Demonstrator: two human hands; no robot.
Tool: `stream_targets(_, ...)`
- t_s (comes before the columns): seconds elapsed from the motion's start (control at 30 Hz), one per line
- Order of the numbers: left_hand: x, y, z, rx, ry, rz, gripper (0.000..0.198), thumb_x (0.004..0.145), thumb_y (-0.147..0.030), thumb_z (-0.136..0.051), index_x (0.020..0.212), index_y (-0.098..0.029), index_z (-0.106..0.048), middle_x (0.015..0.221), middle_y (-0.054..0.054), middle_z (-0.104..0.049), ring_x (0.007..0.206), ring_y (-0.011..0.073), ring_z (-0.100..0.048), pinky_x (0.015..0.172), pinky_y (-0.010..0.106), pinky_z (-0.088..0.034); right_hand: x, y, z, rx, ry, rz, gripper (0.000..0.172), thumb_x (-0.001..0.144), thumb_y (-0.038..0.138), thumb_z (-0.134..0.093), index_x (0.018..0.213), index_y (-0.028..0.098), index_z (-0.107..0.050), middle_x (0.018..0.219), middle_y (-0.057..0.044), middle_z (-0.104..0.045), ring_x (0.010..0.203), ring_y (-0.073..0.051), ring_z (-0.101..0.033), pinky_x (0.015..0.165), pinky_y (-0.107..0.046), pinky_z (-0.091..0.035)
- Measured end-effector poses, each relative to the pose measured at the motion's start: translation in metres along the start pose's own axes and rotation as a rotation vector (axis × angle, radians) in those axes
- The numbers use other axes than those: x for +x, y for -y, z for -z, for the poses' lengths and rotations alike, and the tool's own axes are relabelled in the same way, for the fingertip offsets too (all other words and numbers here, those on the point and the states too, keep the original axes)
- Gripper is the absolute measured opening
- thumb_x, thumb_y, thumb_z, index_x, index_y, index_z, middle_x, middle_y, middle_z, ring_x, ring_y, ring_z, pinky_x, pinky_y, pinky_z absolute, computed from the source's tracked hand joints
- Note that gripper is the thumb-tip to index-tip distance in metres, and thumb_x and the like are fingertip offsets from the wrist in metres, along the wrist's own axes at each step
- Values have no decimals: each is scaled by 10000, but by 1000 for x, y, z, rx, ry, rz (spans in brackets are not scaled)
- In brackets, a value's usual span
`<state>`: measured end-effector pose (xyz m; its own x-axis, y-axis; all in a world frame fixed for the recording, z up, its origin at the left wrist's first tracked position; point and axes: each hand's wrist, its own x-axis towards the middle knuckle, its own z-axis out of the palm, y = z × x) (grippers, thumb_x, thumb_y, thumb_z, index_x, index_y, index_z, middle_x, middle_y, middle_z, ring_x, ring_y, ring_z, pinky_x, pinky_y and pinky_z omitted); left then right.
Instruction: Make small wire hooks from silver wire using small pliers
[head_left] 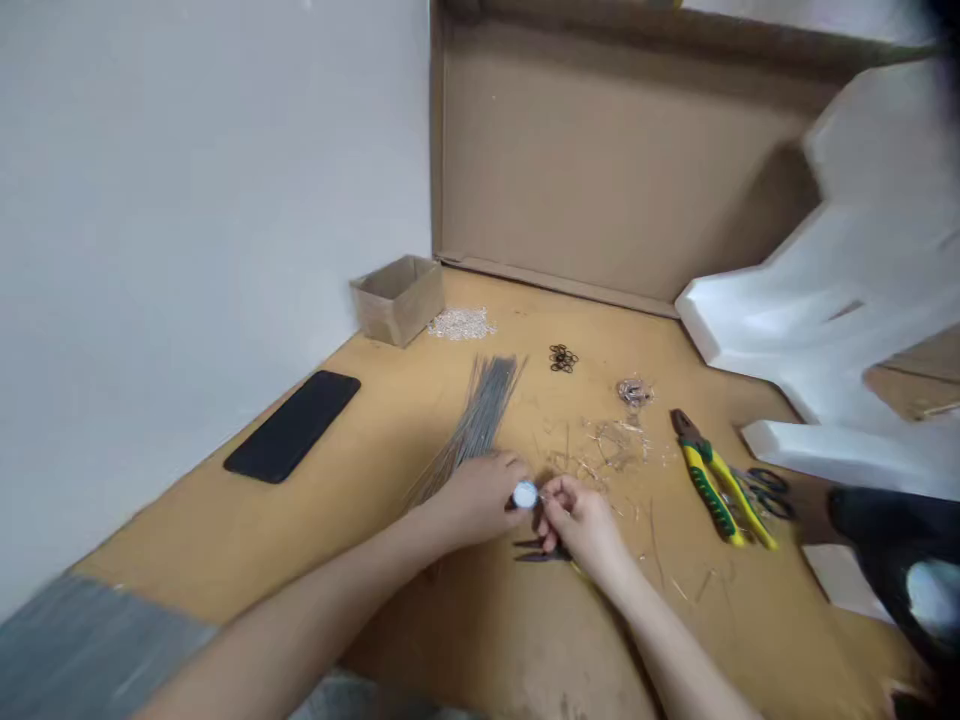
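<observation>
My left hand (480, 497) rests on the wooden table (360, 480) with its fingers pinched on a small white round bead (525, 494). My right hand (581, 520) meets it from the right, fingers closed at the bead and gripping small dark pliers (536, 550) whose tips stick out below toward the left. A bundle of thin grey wires (480, 420) lies just beyond my left hand, fanning away from me. Wire scraps (611, 445) are scattered beyond my right hand.
A black phone (294, 438) lies at the left. A small cardboard box (399, 297) and a pile of clear beads (461, 323) sit at the back, with black rings (562, 358) and a metal ring cluster (634, 391). Yellow-green pliers (716, 480), scissors (765, 490) and white foam (840, 300) lie right.
</observation>
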<state>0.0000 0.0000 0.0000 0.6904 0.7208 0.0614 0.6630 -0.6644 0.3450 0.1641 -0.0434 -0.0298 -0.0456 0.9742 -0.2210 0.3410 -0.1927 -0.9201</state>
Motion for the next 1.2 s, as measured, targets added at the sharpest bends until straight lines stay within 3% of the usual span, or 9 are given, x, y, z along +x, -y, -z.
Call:
stream_targets(0.5, -1, 3, 5, -63, -11, 37, 114, 752, -260, -488, 823, -188, -542, 833, 30, -583, 740, 170, -559, 580, 242, -370, 2, 7, 7, 248, 100, -22, 310, 751, 465, -551, 750, 163, -483, 461, 32, -601, 320, -85, -532, 302, -138, -276)
stream_targets(0.8, 3, 13, -3, -174, -11, 38, 139, 714, -254, -550, 834, -183, -558, 846, 31, -575, 779, 176, -542, 638, 252, -380, -3, 17, 13, 753, 234, -80, 244, 710, 345, -669, 743, 141, -540, 437, 25, -603, 277, -56, -481, 291, -117, -321)
stream_targets(0.9, 3, 12, 1, -392, -65, 52, 231, 683, -272, -609, 894, -184, -574, 887, 37, -581, 805, 175, -536, 681, 270, -399, -3, 13, 12, 843, 248, -50, 203, 733, 311, -660, 749, 136, -558, 426, 41, -577, 270, -40, -448, 284, -110, -294)
stream_targets(1.07, 2, 2, 12, -1154, -202, 118, 251, 728, -315, -611, 916, -158, -558, 758, 18, -595, 698, 124, -548, 654, 252, -431, -3, 11, 6, 915, 236, -15, 167, 766, 293, -632, 749, 139, -571, 418, 58, -534, 280, -27, -412, 299, -112, -280)
stream_targets(1.2, 1, -4, 12, -1323, -214, 146, 217, 692, -310, -658, 821, -152, -582, 675, -9, -598, 630, 106, -549, 620, 236, -425, -6, 15, 3, 914, 267, -17, 173, 771, 297, -624, 728, 136, -577, 417, 54, -533, 276, -29, -403, 302, -118, -291)
